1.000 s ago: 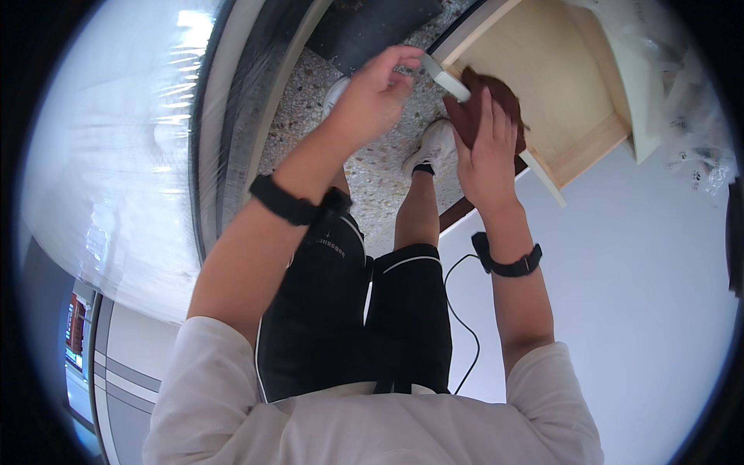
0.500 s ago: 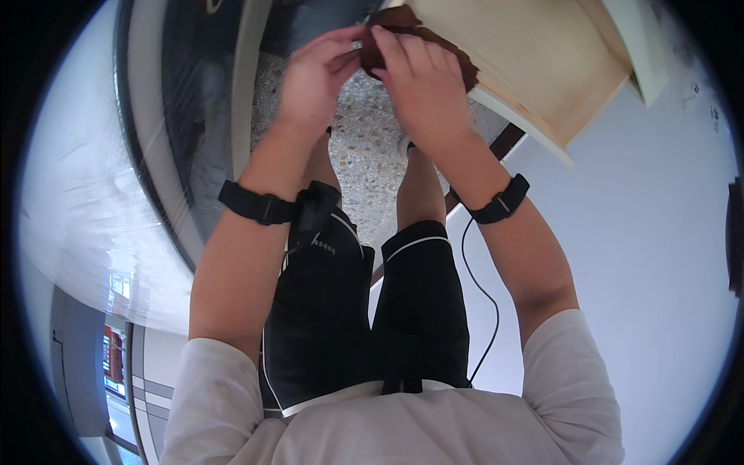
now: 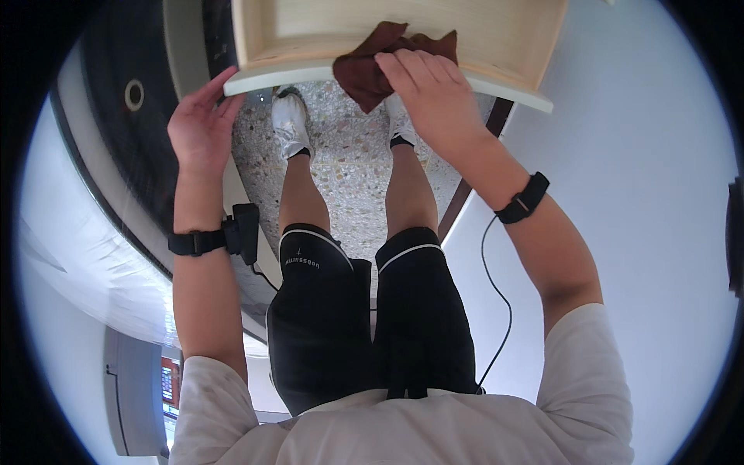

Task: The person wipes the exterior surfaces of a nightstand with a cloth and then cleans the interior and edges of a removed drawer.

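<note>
Clock read on the head view: brown cloth (image 3: 358,74) at 12 o'clock, bunched across the pale front panel (image 3: 279,75) of an open wooden drawer (image 3: 310,27). Right hand (image 3: 438,97) at 1 o'clock, back of the hand up, fingers side by side and bent over the cloth, gripping it against the panel; thumb out of sight. From the foremost fingertip, most of the cloth spreads toward 8 o'clock; one corner droops toward 7, below the panel, another peaks toward 1 over the drawer's inside, and a third flap shows toward 3, just beyond the other fingertips. Left hand (image 3: 201,128) at 10 o'clock, bare of cloth, fingers and thumb at the panel's left end; cannot tell whether they pinch it or only touch. From those fingertips the cloth lies at 3 o'clock, well apart, a run of uncovered panel between. Speckled floor (image 3: 341,194) below the drawer; one white shoe (image 3: 290,128) at 11 o'clock. Black straps on both wrists, a dark cable (image 3: 508,310) at 4 o'clock.
</note>
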Demonstrator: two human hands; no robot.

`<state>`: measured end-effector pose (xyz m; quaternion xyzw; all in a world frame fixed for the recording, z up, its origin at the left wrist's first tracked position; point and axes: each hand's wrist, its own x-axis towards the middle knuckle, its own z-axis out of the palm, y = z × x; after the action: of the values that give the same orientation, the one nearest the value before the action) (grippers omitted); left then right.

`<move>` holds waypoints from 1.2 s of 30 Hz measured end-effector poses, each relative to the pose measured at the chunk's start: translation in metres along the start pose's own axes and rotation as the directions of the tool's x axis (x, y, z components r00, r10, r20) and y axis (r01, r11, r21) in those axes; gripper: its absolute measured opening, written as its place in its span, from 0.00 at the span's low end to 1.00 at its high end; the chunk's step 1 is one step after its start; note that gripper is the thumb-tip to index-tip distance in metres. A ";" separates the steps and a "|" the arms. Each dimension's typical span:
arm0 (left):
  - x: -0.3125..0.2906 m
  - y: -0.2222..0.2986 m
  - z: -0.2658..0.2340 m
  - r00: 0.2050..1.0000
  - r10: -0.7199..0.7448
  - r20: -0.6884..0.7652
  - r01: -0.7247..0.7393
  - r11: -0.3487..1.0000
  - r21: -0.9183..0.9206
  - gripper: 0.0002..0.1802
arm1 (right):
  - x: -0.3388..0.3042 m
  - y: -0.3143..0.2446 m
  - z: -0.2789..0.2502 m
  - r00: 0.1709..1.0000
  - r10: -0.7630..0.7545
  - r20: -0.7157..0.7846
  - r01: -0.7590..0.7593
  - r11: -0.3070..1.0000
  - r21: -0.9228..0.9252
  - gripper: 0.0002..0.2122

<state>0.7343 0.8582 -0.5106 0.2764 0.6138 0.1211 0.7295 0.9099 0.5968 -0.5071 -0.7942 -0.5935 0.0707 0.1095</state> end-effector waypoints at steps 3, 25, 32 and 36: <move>0.002 0.001 0.006 0.999 0.022 -0.046 -0.022 1.000 0.010 0.25 | -0.033 0.037 -0.017 0.997 0.036 0.066 -0.035 0.999 -0.022 0.23; -0.072 -0.121 0.191 0.489 -0.092 0.867 -0.786 -0.478 0.393 0.29 | -0.181 0.096 -0.020 0.395 0.847 0.355 -0.221 -0.288 0.932 0.16; -0.063 -0.126 0.188 0.447 -0.067 0.892 -0.791 -0.496 0.359 0.29 | -0.131 0.123 0.038 0.406 0.759 0.509 0.028 -0.567 0.824 0.21; -0.063 -0.130 0.192 0.451 -0.067 0.890 -0.796 -0.481 0.367 0.30 | -0.140 0.141 0.066 0.453 0.646 0.614 0.016 -0.695 0.719 0.19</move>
<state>0.8838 0.6707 -0.5116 0.9596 0.0137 -0.1673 0.2257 0.9842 0.4308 -0.6101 -0.4744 0.2634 0.3752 0.7515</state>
